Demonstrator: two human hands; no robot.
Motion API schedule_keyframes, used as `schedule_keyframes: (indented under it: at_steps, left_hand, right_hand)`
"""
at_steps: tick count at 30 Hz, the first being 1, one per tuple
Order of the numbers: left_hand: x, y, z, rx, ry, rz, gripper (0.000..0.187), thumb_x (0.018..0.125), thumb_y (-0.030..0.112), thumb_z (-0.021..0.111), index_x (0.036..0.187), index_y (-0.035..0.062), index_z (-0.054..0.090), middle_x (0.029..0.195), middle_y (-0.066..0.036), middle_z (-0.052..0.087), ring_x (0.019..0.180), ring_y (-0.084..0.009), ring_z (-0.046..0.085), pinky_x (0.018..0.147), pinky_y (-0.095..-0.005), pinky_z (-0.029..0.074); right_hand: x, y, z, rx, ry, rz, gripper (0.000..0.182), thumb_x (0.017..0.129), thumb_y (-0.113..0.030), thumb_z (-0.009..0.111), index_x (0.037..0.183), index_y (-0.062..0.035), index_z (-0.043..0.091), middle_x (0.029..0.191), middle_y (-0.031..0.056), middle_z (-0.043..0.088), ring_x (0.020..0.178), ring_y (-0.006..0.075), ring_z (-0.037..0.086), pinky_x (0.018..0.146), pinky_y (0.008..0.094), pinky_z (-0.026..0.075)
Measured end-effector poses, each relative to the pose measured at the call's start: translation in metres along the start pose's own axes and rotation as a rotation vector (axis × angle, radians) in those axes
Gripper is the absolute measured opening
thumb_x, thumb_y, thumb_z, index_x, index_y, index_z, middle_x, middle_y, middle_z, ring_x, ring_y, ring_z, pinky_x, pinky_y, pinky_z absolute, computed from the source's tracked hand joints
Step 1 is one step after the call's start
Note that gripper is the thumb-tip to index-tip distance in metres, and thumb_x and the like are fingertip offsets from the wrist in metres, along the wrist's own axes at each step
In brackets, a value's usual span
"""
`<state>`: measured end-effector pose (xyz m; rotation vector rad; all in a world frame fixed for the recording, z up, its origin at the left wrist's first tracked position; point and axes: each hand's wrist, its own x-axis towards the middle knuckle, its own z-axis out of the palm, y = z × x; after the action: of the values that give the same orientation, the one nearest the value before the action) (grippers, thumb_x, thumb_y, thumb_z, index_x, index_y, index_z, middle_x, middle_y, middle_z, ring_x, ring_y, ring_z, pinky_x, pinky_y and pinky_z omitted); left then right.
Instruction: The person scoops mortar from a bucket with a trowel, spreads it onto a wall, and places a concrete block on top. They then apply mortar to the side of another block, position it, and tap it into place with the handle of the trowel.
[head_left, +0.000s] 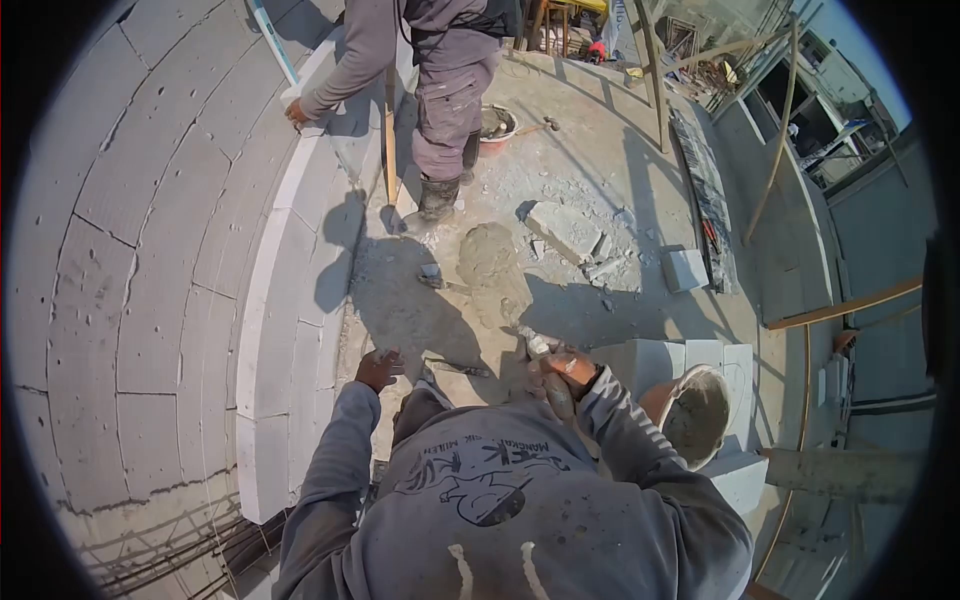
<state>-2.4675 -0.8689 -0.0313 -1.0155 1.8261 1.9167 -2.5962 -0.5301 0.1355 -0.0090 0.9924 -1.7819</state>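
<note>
My right hand (572, 370) is wrapped around a mortar-caked trowel (538, 346); its tip points forward to the floor, near a patch of wet mortar (492, 265). My left hand (380, 369) hangs beside the low block wall (268, 345), fingers loosely bent, nothing visible in it. On the floor between my hands lies a dark, thin tool (458, 368), partly in shadow. Farther forward is another mortar-covered hand tool (440, 281). Right of my right arm, a bucket of mortar (690, 415) stands against white blocks (705, 355).
Ahead on the left, a co-worker (450, 110) rests a hand on the wall top beside a level (273, 42). A broken block (565, 230) lies among rubble. Another bucket (497, 128) stands behind the co-worker. Wooden props (790, 130) lean at the right.
</note>
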Motion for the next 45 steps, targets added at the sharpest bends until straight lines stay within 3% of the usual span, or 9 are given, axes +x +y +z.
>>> schedule_keyframes:
  at_steps: [5,10,19,30,36,38,39,40,45]
  left_hand:
    - [-0.061,0.061,-0.113,0.066,0.229,0.328,0.047,0.087,0.039,0.052,0.114,0.0011,0.051,0.100,-0.009,0.060,0.089,-0.0172,0.059,0.071,-0.0281,0.046]
    - [-0.148,0.137,-0.196,0.111,0.833,0.616,0.037,0.088,0.025,0.054,0.111,-0.0031,0.055,0.094,-0.009,0.062,0.088,-0.0138,0.058,0.076,-0.0237,0.044]
    - [-0.277,0.214,-0.336,1.277,1.841,0.856,0.033,0.087,0.025,0.054,0.116,0.0069,0.053,0.125,-0.016,0.047,0.112,-0.0300,0.046,0.093,-0.0402,0.035]
    - [-0.232,0.209,-0.447,1.573,2.243,0.531,0.057,0.086,0.049,0.045,0.133,0.0169,0.035,0.137,-0.009,0.034,0.129,-0.0276,0.025,0.102,-0.0529,0.012]
    - [-0.248,0.187,-0.481,1.718,2.304,0.420,0.063,0.083,0.055,0.043,0.129,0.0109,0.042,0.134,-0.013,0.036,0.125,-0.0294,0.031,0.099,-0.0504,0.018]
    - [-0.269,0.177,-0.497,1.789,2.253,0.462,0.066,0.083,0.057,0.042,0.129,0.0103,0.042,0.134,-0.015,0.037,0.123,-0.0299,0.032,0.099,-0.0492,0.020]
    - [-0.290,0.167,-0.510,1.887,2.296,0.304,0.059,0.083,0.058,0.039,0.110,0.0064,0.049,0.112,-0.017,0.045,0.104,-0.0330,0.042,0.085,-0.0481,0.029]
    - [-0.299,0.163,-0.518,1.981,2.330,0.137,0.061,0.083,0.059,0.036,0.092,0.0025,0.055,0.091,-0.020,0.053,0.085,-0.0362,0.052,0.072,-0.0470,0.038]
    - [-0.284,0.170,-0.498,1.826,2.214,0.096,0.065,0.080,0.064,0.035,0.074,0.0021,0.053,0.069,-0.017,0.054,0.066,-0.0379,0.051,0.059,-0.0489,0.038]
  right_hand:
    - [0.097,0.023,0.049,-0.109,-0.128,0.101,0.024,0.074,-0.011,0.056,0.095,-0.0015,0.049,0.063,0.0056,0.049,0.050,0.0150,0.050,0.047,0.0261,0.043]
    - [0.190,0.070,0.076,0.032,-0.107,0.287,0.012,0.079,-0.014,0.052,0.086,-0.0039,0.049,0.061,0.0032,0.046,0.047,0.0150,0.047,0.044,0.0275,0.042]
    - [0.307,0.069,0.137,-0.093,-0.210,0.229,0.015,0.077,-0.013,0.056,0.087,-0.0033,0.051,0.063,0.0049,0.047,0.051,0.0161,0.049,0.046,0.0289,0.044]
    - [0.531,0.052,0.144,-0.147,0.035,0.215,0.011,0.071,-0.009,0.061,0.077,-0.0024,0.055,0.059,0.0058,0.051,0.044,0.0177,0.049,0.042,0.0299,0.042]
    - [0.702,0.049,0.098,-0.582,0.136,-0.023,0.030,0.071,-0.005,0.062,0.098,0.0025,0.053,0.069,0.0088,0.055,0.052,0.0164,0.052,0.046,0.0299,0.045]
    - [0.767,0.072,0.062,-0.891,0.433,-0.486,0.049,0.070,-0.003,0.063,0.115,0.0093,0.048,0.081,0.0138,0.060,0.065,0.0173,0.058,0.054,0.0277,0.047]
    - [0.785,0.068,0.054,-0.636,0.320,-0.421,0.065,0.068,-0.007,0.066,0.123,0.0124,0.038,0.096,0.0202,0.060,0.082,0.0173,0.059,0.064,0.0249,0.048]
    - [0.790,0.051,0.060,-0.989,0.427,-0.379,0.062,0.066,-0.028,0.065,0.113,0.0094,0.049,0.100,0.0227,0.060,0.095,0.0295,0.059,0.083,0.0320,0.045]
    - [0.815,0.033,0.069,-1.358,0.534,-0.566,0.047,0.067,-0.029,0.064,0.102,0.0018,0.055,0.095,0.0241,0.059,0.089,0.0381,0.057,0.079,0.0389,0.046]
